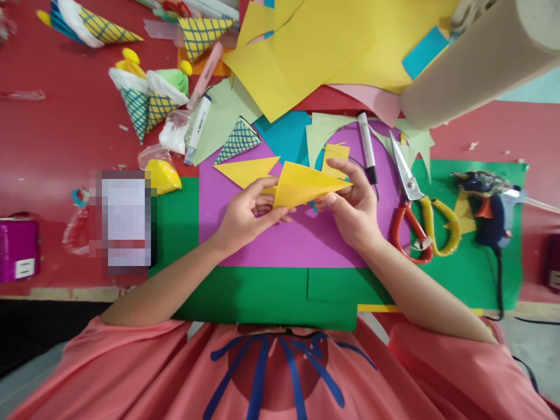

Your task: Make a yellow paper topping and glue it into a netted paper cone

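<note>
A yellow paper cone (306, 185) is held over the purple paper (280, 245), its point toward the right. My left hand (254, 210) pinches its wide end, thumb below and fingers behind. Around the pointed end, my right hand (354, 201) is curled, with the thumb and a finger at the tip. Behind my left hand lies a flat yellow paper piece (245, 170). Just beyond it rests a pale cone with a blue lattice pattern (240, 140). A small yellow scrap (336, 158) lies behind my right hand.
Scissors with red and yellow handles (411, 186) and a glue gun (499, 216) lie at right. A black-and-white marker (368, 149) is behind the right hand. Finished paper cones (133, 102), yellow sheets (306, 52) and a large beige roll (476, 64) are farther back. A blurred-out phone (126, 219) lies left.
</note>
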A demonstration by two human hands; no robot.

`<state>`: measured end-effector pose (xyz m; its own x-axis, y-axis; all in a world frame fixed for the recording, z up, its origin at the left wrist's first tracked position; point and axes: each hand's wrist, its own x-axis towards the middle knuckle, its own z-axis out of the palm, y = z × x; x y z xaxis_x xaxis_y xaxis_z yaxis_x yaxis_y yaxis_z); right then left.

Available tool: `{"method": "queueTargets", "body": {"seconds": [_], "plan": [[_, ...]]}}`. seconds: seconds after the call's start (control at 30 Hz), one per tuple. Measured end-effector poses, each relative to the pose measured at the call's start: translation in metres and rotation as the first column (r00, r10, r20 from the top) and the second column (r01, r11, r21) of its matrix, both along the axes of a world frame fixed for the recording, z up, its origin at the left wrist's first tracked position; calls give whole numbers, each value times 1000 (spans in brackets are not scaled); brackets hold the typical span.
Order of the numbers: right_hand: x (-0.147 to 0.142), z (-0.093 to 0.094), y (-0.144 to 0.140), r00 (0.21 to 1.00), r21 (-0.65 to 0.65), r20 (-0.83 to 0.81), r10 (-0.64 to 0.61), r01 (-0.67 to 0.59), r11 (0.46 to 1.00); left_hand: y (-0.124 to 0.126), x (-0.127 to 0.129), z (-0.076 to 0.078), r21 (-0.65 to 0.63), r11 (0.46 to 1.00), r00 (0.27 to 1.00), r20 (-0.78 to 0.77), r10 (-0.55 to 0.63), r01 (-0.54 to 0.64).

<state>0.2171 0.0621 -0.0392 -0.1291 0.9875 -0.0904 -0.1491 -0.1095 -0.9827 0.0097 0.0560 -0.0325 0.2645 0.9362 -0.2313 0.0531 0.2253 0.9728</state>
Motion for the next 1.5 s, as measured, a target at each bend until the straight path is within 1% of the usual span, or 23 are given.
{"method": "queueTargets", "body": {"seconds": [0.1,0.17,0.27,0.33,0.43,0.53,0.63,0.73,0.9,1.0,1.07,1.2,1.27,1.37,1.5], "plan": [[-7,2,-5,997,-72,5,83,-83,994,-2,6,5,-84,996,999,26,-24,27],[-11,4,-9,988,-97,22,150,-147,984,-3,9,7,-130,988,996,45,-79,84],[-13,8,-11,971,-115,-37,235,-238,964,-4,10,10,-200,964,984,71,-163,174],[-14,8,-12,956,-138,-92,279,-290,947,-5,11,11,-238,951,979,84,-184,199],[-14,8,-10,933,-177,-152,325,-349,920,-5,12,12,-268,937,974,105,-203,224],[-13,8,-8,921,-207,-212,326,-368,906,-4,12,12,-253,929,961,127,-246,271],[-11,7,-6,934,-230,-219,282,-330,915,-3,10,11,-234,919,947,120,-297,318],[-8,5,-3,956,-246,-202,214,-261,933,-2,8,11,-247,907,940,88,-329,341],[0,1,4,975,-202,-213,59,-103,974,-2,5,11,-262,902,938,44,-345,344],[2,0,6,984,-191,-175,-29,-6,981,-2,5,10,-267,902,939,34,-343,339],[2,-2,6,983,-182,-172,-60,28,983,-2,5,10,-277,898,938,40,-345,342],[-1,-4,5,972,-159,-215,-92,58,986,-1,4,9,-287,896,940,59,-337,339],[-2,-4,6,971,-157,-212,-110,77,985,2,4,9,-272,913,952,40,-304,304],[-1,-2,8,969,-158,-198,-149,118,980,8,2,11,-212,959,979,-44,-200,187],[1,0,12,964,-143,-197,-177,150,978,15,0,15,-58,997,991,-126,-54,47]]}}
